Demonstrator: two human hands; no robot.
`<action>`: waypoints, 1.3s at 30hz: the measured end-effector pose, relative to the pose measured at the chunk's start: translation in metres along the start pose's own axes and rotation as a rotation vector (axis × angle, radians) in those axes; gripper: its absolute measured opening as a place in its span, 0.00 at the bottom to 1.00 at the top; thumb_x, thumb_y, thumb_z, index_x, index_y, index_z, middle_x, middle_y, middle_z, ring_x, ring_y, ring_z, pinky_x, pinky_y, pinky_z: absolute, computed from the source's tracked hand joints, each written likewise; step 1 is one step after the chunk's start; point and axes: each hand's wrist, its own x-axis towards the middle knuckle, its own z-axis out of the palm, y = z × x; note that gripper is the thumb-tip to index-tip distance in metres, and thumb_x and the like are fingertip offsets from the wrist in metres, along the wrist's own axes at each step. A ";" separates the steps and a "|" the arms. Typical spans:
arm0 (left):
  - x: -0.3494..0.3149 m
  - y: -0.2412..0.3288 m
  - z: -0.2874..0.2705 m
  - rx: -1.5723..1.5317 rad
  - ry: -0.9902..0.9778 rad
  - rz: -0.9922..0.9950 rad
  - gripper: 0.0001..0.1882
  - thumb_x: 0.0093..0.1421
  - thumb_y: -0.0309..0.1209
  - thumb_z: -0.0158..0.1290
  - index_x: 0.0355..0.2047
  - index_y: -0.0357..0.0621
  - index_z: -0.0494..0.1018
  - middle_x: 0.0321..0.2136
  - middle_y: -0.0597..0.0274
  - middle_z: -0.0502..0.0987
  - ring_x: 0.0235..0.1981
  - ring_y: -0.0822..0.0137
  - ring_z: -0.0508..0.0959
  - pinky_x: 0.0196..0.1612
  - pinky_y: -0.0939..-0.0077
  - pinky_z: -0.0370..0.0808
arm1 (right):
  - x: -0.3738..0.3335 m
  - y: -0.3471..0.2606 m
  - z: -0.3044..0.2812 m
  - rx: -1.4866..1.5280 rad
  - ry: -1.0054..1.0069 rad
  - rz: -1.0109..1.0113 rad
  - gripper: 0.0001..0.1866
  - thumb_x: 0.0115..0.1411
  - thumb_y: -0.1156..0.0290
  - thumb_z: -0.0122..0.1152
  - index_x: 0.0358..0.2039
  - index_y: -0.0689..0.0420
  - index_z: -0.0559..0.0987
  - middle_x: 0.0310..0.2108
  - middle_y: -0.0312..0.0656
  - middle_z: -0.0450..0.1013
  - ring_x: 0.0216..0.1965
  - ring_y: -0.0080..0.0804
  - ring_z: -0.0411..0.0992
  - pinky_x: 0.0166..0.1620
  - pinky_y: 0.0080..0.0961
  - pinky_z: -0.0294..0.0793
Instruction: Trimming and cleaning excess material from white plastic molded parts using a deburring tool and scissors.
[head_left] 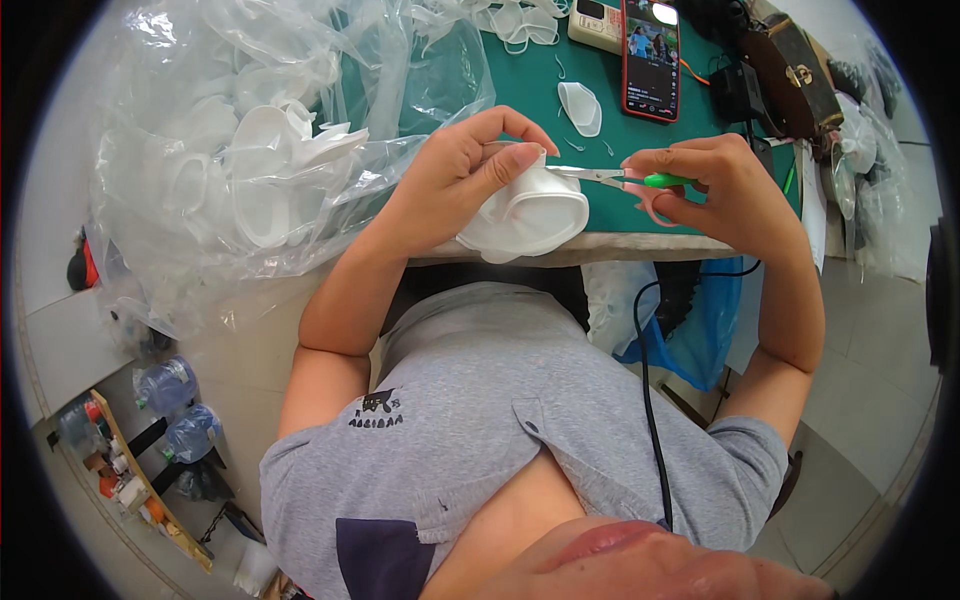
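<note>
At table's near edge (pixel 650 242), I judge the white shell (pixel 545 222) light, flexible, best held where left hand (pixel 468 168) pinches, right hand (pixel 715 187) clasping scissors (pixel 604 176).

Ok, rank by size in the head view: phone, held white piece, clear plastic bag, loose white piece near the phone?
1. Clear plastic bag
2. Held white piece
3. Phone
4. Loose white piece

A green-topped bench (pixel 535 85), scissors (pixel 604 176) and bagged white parts (pixel 262 180) suggest a workshop.
</note>
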 end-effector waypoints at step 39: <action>0.000 -0.001 -0.002 0.137 -0.035 0.063 0.10 0.64 0.32 0.50 0.43 0.43 0.71 0.19 0.69 0.75 0.22 0.84 0.68 0.27 0.87 0.64 | 0.013 0.007 -0.003 0.114 -0.174 0.031 0.17 0.44 0.81 0.63 0.38 0.60 0.81 0.25 0.41 0.78 0.23 0.22 0.73 0.24 0.15 0.68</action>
